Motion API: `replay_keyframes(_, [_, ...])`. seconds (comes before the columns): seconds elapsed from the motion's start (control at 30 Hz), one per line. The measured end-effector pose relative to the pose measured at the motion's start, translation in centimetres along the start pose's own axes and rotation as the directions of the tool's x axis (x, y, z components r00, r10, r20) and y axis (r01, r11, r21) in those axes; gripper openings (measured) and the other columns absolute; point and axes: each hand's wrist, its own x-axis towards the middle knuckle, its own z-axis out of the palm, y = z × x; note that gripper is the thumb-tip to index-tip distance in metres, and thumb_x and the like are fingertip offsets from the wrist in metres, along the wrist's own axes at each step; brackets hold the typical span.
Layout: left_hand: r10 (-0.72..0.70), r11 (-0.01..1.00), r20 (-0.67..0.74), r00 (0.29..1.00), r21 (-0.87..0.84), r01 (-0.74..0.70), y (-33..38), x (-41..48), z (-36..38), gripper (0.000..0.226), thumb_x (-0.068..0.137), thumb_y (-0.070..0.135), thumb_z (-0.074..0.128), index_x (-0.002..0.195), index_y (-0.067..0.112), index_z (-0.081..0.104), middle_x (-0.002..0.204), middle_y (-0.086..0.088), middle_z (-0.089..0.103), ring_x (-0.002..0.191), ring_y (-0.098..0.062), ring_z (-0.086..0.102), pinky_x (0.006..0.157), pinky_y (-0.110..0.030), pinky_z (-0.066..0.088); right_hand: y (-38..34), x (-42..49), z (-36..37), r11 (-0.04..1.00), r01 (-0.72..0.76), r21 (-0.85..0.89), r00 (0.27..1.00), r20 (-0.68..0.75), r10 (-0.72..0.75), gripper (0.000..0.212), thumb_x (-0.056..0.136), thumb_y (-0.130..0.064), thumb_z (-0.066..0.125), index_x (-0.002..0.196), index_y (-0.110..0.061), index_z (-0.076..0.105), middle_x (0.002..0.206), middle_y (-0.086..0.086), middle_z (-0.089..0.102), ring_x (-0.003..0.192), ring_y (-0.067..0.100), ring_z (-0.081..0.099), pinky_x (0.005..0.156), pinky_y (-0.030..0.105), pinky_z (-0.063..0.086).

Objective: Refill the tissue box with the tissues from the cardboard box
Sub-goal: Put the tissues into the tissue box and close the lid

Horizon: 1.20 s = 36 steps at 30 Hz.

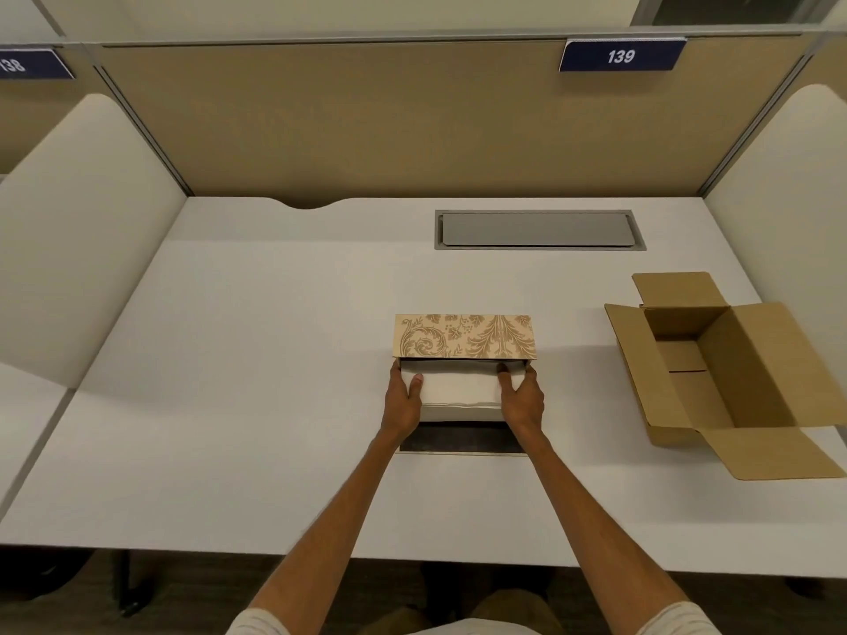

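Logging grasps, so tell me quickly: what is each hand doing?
Left hand: closed on the tissue stack.
Right hand: closed on the same stack.

Beyond both hands, the tissue box (464,336) is tan with a darker leaf-scroll pattern; between them, white tissues (458,391); right, plain brown cardboard box (738,359).

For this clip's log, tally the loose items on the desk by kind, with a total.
Patterned tissue box: 1
Stack of white tissues, held at its ends by the left hand and right hand: 1
Open cardboard box: 1
Total: 3
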Motion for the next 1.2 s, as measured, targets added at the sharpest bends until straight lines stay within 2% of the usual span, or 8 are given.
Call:
replay_keyframes(0.27, [-0.004, 1.0, 0.025, 1.0, -0.008, 0.004, 0.8, -0.3, -0.5, 0.055, 0.106, 0.02, 0.038, 0.156, 0.01, 0.016, 0.159, -0.01, 0.033, 0.146, -0.03, 0.034, 0.12, -0.046, 0.033, -0.5, 0.0, -0.4, 1.0, -0.018, -0.009, 0.999, 0.031, 0.018, 0.06, 0.098, -0.038, 0.051, 0.146, -0.007, 0.033, 0.144, 0.018, 0.049, 0.131, 0.037, 0.047, 0.108, 0.044, 0.04])
replay_keyframes(0.43, [0.019, 1.0, 0.037, 0.999, -0.012, -0.019, 0.9, 0.0, -1.3, 0.056, 0.105, 0.02, 0.043, 0.156, 0.013, 0.019, 0.159, -0.006, 0.035, 0.146, -0.026, 0.034, 0.121, -0.041, 0.031, -0.6, 0.2, -1.7, 1.0, 0.009, -0.002, 0.999, 0.04, -0.009, 0.05, 0.101, -0.035, 0.043, 0.147, -0.017, 0.034, 0.149, 0.011, 0.045, 0.135, 0.034, 0.043, 0.112, 0.049, 0.035])
replay_keyframes(0.63, [0.04, 0.991, -0.139, 0.989, -0.12, -0.057, 3.7, 0.9, -2.3, 0.066, 0.101, 0.021, 0.053, 0.157, 0.014, 0.019, 0.163, -0.006, 0.027, 0.149, -0.023, 0.027, 0.12, -0.035, 0.026, -3.0, 1.6, -4.1, 0.996, 0.084, 0.009, 0.994, -0.075, -0.083, 0.045, 0.103, -0.023, 0.035, 0.148, -0.017, 0.034, 0.154, 0.008, 0.039, 0.141, 0.03, 0.037, 0.117, 0.046, 0.028])
replay_keyframes(0.7, [0.12, 0.991, -0.167, 0.979, -0.034, -0.128, 5.3, 1.5, -2.4, 0.065, 0.101, 0.025, 0.054, 0.156, 0.013, 0.021, 0.162, -0.008, 0.027, 0.149, -0.024, 0.028, 0.121, -0.038, 0.026, -4.7, 2.2, -4.5, 0.987, 0.157, -0.032, 0.986, -0.06, -0.158, 0.047, 0.102, -0.026, 0.042, 0.147, -0.015, 0.035, 0.154, 0.009, 0.039, 0.139, 0.03, 0.039, 0.115, 0.046, 0.032])
replay_keyframes(0.8, [0.233, 0.966, -0.112, 0.966, 0.143, -0.216, 7.4, 2.5, -2.4, 0.066, 0.1, 0.029, 0.054, 0.155, 0.01, 0.022, 0.163, -0.01, 0.025, 0.15, -0.026, 0.025, 0.123, -0.046, 0.028, -7.2, 3.0, -4.7, 0.955, 0.254, -0.154, 0.967, 0.041, -0.251, 0.06, 0.096, -0.032, 0.055, 0.149, -0.014, 0.03, 0.156, 0.01, 0.033, 0.141, 0.031, 0.036, 0.114, 0.049, 0.034])
replay_keyframes(0.93, [0.3, 0.838, -0.046, 0.953, 0.489, -0.241, 9.1, 3.8, -2.1, 0.076, 0.097, 0.042, 0.056, 0.155, 0.006, 0.021, 0.163, -0.012, 0.023, 0.152, -0.028, 0.02, 0.123, -0.05, 0.025, -9.0, 3.6, -4.2, 0.826, 0.394, -0.404, 0.914, 0.266, -0.305, 0.08, 0.088, -0.043, 0.065, 0.151, -0.014, 0.024, 0.163, 0.008, 0.015, 0.149, 0.028, 0.018, 0.117, 0.051, 0.026])
replay_keyframes(1.07, [0.236, 0.761, 0.032, 0.971, 0.615, -0.205, 9.1, 4.6, -2.0, 0.086, 0.095, 0.048, 0.056, 0.157, 0.008, 0.013, 0.166, -0.013, 0.014, 0.155, -0.027, 0.007, 0.124, -0.053, 0.019, -9.2, 4.1, -3.6, 0.75, 0.421, -0.51, 0.885, 0.412, -0.217, 0.096, 0.081, -0.05, 0.07, 0.153, -0.014, 0.017, 0.165, 0.006, 0.005, 0.151, 0.028, 0.005, 0.119, 0.055, 0.023])
replay_keyframes(1.2, [0.092, 0.793, 0.127, 0.988, 0.591, -0.15, 8.7, 5.3, -2.2, 0.09, 0.091, 0.047, 0.063, 0.157, 0.008, 0.015, 0.166, -0.015, 0.007, 0.155, -0.03, 0.001, 0.125, -0.051, 0.017, -8.6, 4.8, -3.9, 0.704, 0.459, -0.542, 0.854, 0.487, -0.182, 0.103, 0.077, -0.052, 0.073, 0.153, -0.013, 0.015, 0.164, 0.006, 0.006, 0.151, 0.027, -0.003, 0.12, 0.055, 0.018])
